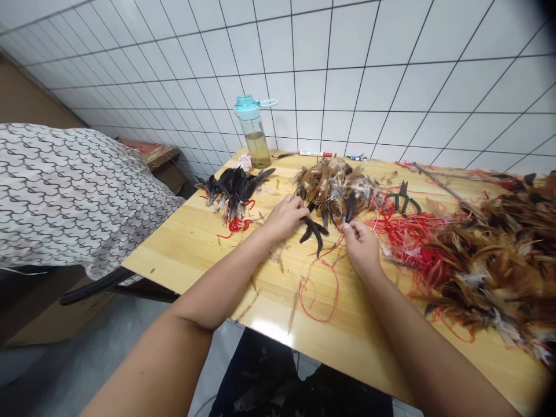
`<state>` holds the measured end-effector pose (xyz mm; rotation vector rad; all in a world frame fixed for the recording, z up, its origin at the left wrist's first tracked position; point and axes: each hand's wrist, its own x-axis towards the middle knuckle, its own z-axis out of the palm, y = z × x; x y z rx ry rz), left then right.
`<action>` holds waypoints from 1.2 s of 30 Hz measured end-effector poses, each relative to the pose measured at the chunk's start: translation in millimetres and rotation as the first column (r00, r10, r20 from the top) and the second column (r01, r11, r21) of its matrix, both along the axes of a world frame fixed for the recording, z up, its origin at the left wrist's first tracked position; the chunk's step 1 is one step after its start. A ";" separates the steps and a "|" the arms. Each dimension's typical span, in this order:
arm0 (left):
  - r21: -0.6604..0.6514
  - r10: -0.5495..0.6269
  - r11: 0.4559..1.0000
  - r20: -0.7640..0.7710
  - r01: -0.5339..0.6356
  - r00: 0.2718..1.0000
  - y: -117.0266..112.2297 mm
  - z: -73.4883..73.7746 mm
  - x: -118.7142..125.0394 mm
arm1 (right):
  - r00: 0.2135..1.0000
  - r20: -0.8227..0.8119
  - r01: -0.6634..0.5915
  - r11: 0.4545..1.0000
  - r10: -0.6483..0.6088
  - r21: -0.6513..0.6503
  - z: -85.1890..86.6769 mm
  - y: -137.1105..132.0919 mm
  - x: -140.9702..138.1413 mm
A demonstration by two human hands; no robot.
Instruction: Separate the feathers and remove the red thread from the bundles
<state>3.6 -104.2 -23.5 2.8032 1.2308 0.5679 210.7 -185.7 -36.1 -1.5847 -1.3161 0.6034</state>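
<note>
- At the desk's [204, 243] middle: left hand [284, 217] curled over dark feathers [313, 230], grip unclear; right hand [360, 246] pinched narrow on quills at the near edge of the brown feather pile [334, 188].
- Step, as judged: picking feathers from the pile; such light stuff calls for a fine fingertip pinch.
- Red string [321, 289] loops just below the hands.
- Surroundings: pale wooden top, pliers [403, 200], water bottle [254, 132], white tiled wall [347, 69].

wall [391, 58]: white tiles, dark grout | table [195, 243]: light wood | floor [87, 359]: grey
</note>
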 end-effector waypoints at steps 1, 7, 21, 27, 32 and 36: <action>-0.021 0.003 1.000 0.026 -0.002 1.000 0.1 0.5 -2.8 | 1.000 -0.008 -0.001 1.000 0.001 -0.001 0.1 -0.1 0.0; -0.175 0.210 0.973 0.378 -0.153 0.902 8.9 16.5 -21.3 | 1.000 -0.013 0.007 1.000 -0.007 0.029 -3.3 2.0 2.0; -0.563 0.762 0.646 0.436 -0.515 0.479 88.6 32.5 -28.7 | 0.997 -0.072 -0.001 0.997 0.007 0.076 -16.7 5.6 7.0; -0.180 0.549 0.835 0.335 -0.520 0.766 76.5 44.0 18.8 | 0.980 -0.192 0.074 0.993 -0.054 0.095 -13.6 5.7 7.7; -0.279 0.367 0.912 0.233 -0.300 0.900 79.8 53.7 79.1 | 0.956 -0.280 0.137 0.980 -0.092 0.145 -9.6 7.4 11.5; -0.366 0.337 0.890 0.129 -0.271 0.933 98.9 51.6 110.8 | 0.949 -0.287 0.178 0.972 -0.128 0.156 -8.9 8.6 15.1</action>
